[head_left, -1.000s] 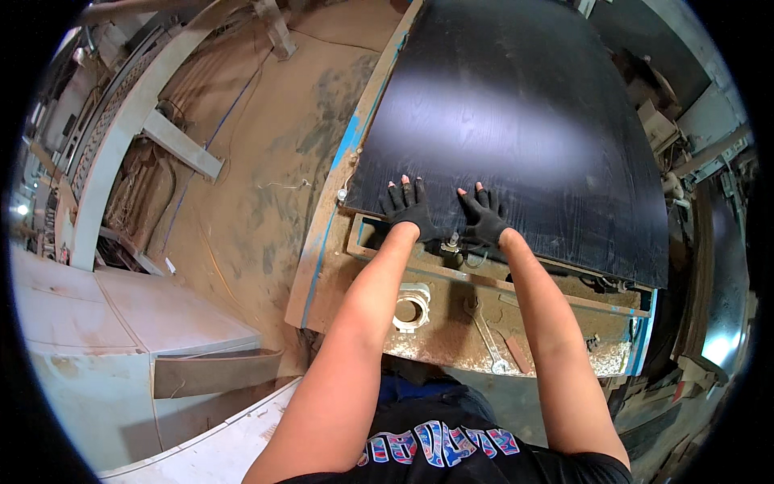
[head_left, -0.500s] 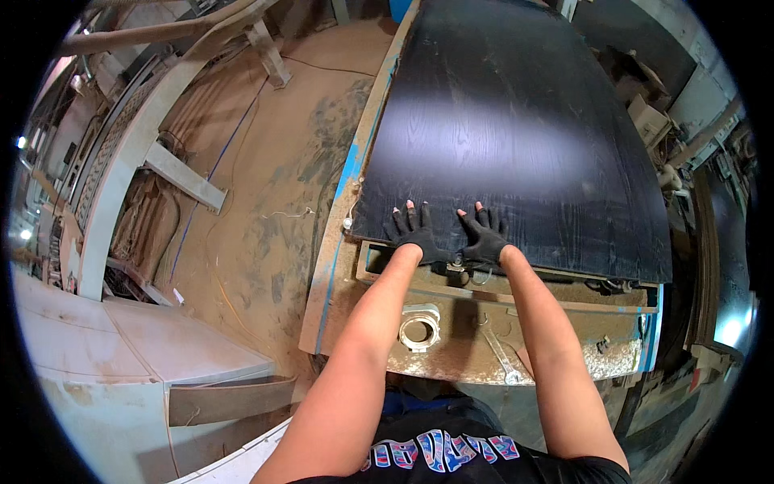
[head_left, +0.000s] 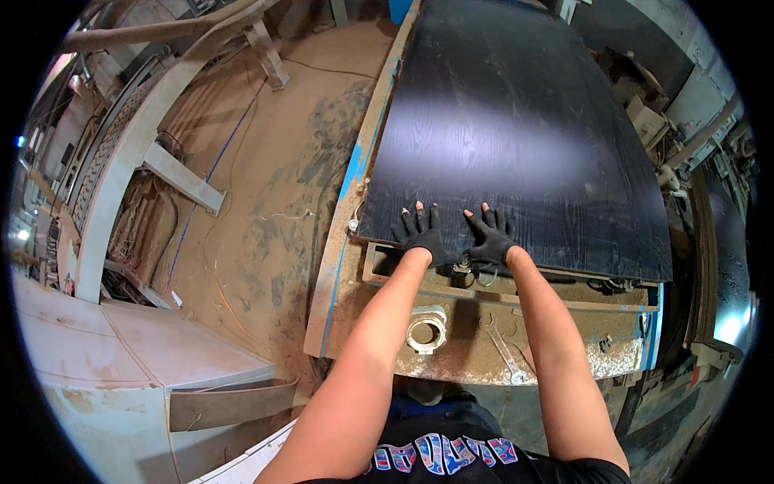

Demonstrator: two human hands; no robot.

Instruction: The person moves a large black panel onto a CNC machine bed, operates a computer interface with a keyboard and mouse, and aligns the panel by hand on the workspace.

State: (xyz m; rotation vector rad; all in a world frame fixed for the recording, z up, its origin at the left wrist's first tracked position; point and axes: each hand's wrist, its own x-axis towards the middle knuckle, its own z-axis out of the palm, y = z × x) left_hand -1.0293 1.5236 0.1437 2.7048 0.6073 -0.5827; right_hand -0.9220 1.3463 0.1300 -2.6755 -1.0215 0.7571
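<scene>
Left hand: black glove (head_left: 422, 235) with bare fingertips; I see its grip unclenched, palm down, fingers splayed and pointing away over the dark panel, close to the tabletop's left side.
Right hand: matching glove (head_left: 490, 239), also palm down and fingers spread, its grip just as relaxed; it lies to the right of the left hand, with a narrow gap between the 2. How hard either palm presses, I cannot tell from here.
Dark panel: the large wood-grain sheet (head_left: 516, 145) stretches over the tabletop (head_left: 564, 335) toward the far edge; both hands lie at its near end, and a broad pale sheen crosses its middle.
Metal fitting: between my 2 wrists, at the panel's near end, I make out a small dark-and-silver piece (head_left: 462, 270); the glove edges crowd it.
Wooden frame: a shallow, dusty trough (head_left: 564, 304) runs crosswise under the panel's near end.
White ring: the round-holed fitting (head_left: 436, 314) rests near the tabletop's near edge, right beside my left forearm.
Wrench: a metal spanner (head_left: 501, 347) lies slantwise between my forearms, its lower end at the near edge.
Floor: brown and dusty (head_left: 274, 185), left of the tabletop, with a blue cable (head_left: 205, 179) running across it.
Right side: dark sheets (head_left: 721, 266) stand well apart from the tabletop's right edge.
</scene>
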